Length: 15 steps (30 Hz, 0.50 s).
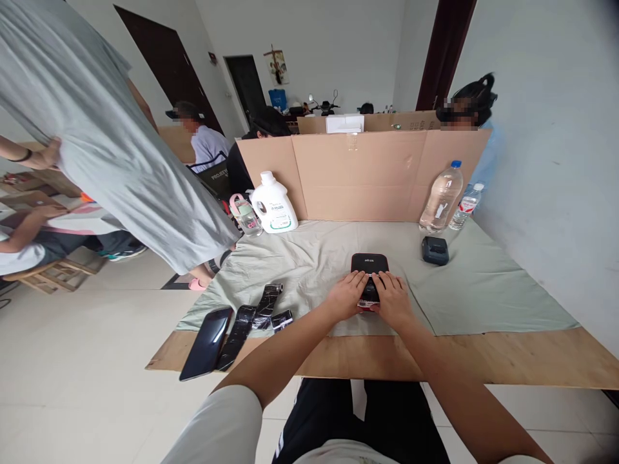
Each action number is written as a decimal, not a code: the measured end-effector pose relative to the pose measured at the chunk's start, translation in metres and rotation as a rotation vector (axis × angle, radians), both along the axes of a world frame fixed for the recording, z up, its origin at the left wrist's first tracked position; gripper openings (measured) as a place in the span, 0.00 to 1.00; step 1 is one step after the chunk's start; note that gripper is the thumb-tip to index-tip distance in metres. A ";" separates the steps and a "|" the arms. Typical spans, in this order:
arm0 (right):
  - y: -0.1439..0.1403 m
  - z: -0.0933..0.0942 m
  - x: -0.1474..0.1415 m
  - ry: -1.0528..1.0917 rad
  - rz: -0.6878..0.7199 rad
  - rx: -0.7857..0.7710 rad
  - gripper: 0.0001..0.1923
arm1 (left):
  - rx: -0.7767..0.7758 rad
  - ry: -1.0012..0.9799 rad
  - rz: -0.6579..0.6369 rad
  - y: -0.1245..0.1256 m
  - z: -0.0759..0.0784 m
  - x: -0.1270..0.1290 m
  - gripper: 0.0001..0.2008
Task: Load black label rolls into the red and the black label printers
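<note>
A small black box-shaped device (370,262) with rounded corners, a red edge and small pale lettering lies on the cloth in front of me. My left hand (347,296) grips its left side, fingers laid over the top. From the right, my right hand (391,298) holds it the same way, its fingertips close to those of the left. Both thumbs are near the device's front edge, mostly hidden. A pale label strip shows between the hands. I cannot tell exactly what kind of device it is.
A dark tablet-like slab (206,345) and black-wrapped strips (238,335) lie left. Another small black device (435,250) sits right. A white jug (275,203), a pink-lidded bottle (247,216) and clear bottles (441,200) stand before a cardboard screen (358,174). A person (120,129) stands left; others sit beyond.
</note>
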State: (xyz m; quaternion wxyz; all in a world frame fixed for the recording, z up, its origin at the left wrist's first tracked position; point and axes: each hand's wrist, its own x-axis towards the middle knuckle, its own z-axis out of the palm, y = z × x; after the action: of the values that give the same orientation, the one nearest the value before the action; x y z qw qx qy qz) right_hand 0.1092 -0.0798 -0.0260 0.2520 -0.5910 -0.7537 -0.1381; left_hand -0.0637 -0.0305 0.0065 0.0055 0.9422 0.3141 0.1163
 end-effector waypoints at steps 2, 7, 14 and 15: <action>0.000 0.005 -0.003 -0.045 -0.032 -0.039 0.36 | 0.012 0.016 0.032 0.000 0.002 0.005 0.38; -0.001 0.020 -0.011 -0.097 -0.096 -0.197 0.34 | 0.009 -0.004 0.079 -0.003 0.003 0.012 0.32; -0.008 0.016 -0.010 -0.001 -0.091 -0.214 0.36 | -0.112 -0.191 0.081 -0.007 -0.008 0.007 0.34; -0.009 0.011 -0.009 0.042 -0.071 -0.190 0.36 | -0.156 -0.258 0.090 -0.007 -0.011 0.005 0.35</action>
State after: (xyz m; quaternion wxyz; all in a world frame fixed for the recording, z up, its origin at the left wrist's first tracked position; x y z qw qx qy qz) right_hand 0.1005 -0.0887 -0.0147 0.2056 -0.6411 -0.7367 -0.0627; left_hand -0.0586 -0.0378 -0.0047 0.1139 0.9012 0.3607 0.2116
